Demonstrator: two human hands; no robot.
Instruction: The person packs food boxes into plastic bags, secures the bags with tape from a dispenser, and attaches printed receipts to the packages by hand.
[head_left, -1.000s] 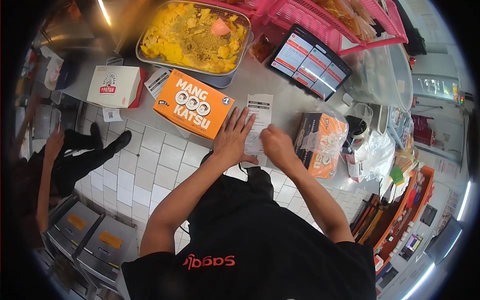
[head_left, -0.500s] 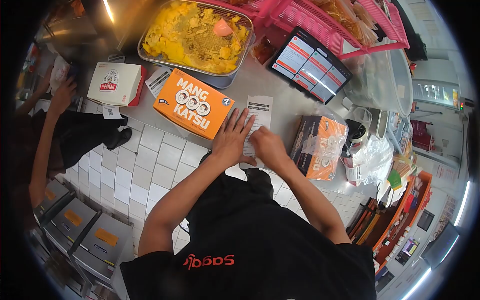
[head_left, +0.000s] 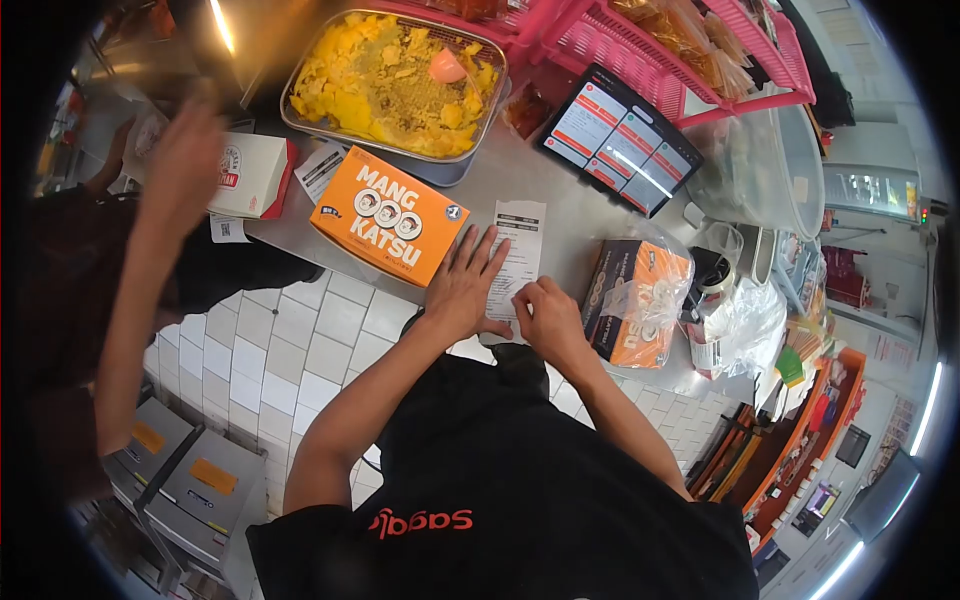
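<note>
A long printed receipt lies on the steel counter in front of me. My left hand presses flat on its left edge, fingers spread and thumb out to the side. At the receipt's lower right edge rests my right hand, with its fingers curled in. Whatever those fingers may pinch is hidden from view. Just left of my left hand sits a closed orange "Mang Katsu" box, close to the fingertips.
A co-worker's arm reaches in at left, near a white box. Behind stand a tray of yellow crumbly food, a tablet and pink baskets. Plastic-wrapped boxes stand right of my right hand.
My right hand has shifted slightly right and down along the receipt. My left hand keeps its place on the paper. The co-worker's arm has swung up and right, passing before the white box.
</note>
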